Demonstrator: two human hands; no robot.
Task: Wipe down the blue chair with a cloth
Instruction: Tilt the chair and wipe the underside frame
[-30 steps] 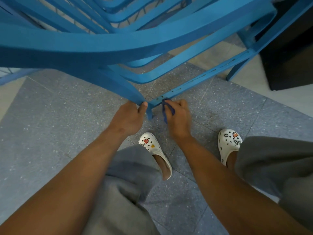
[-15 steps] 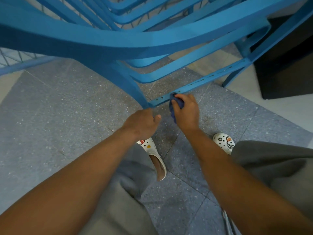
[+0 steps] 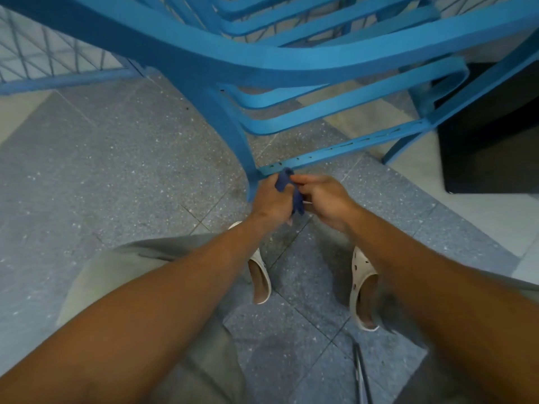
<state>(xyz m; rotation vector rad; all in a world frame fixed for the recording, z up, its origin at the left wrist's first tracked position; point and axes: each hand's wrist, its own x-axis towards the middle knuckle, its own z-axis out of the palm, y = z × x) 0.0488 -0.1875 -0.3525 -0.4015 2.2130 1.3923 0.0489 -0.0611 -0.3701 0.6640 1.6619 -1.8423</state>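
Note:
The blue chair (image 3: 233,62) fills the top of the head view, its slatted back curving over a leg and a lower cross rail that meet just above my hands. A small dark blue cloth (image 3: 287,185) is bunched between both hands right below that joint. My left hand (image 3: 272,199) grips the cloth's left side, close against the foot of the leg. My right hand (image 3: 323,199) pinches the cloth's right side with fingers curled. The cloth's top edge touches the rail.
Grey speckled floor tiles (image 3: 116,176) lie all around. My two white clogs (image 3: 261,275) stand just under my hands. A black block (image 3: 490,147) stands at the right behind the chair's far leg. A blue wire mesh panel (image 3: 58,62) stands at the upper left.
My left hand has let go of the chair leg and joined the right hand on the cloth. Both hands sit closer together. The view has pulled back and up a little.

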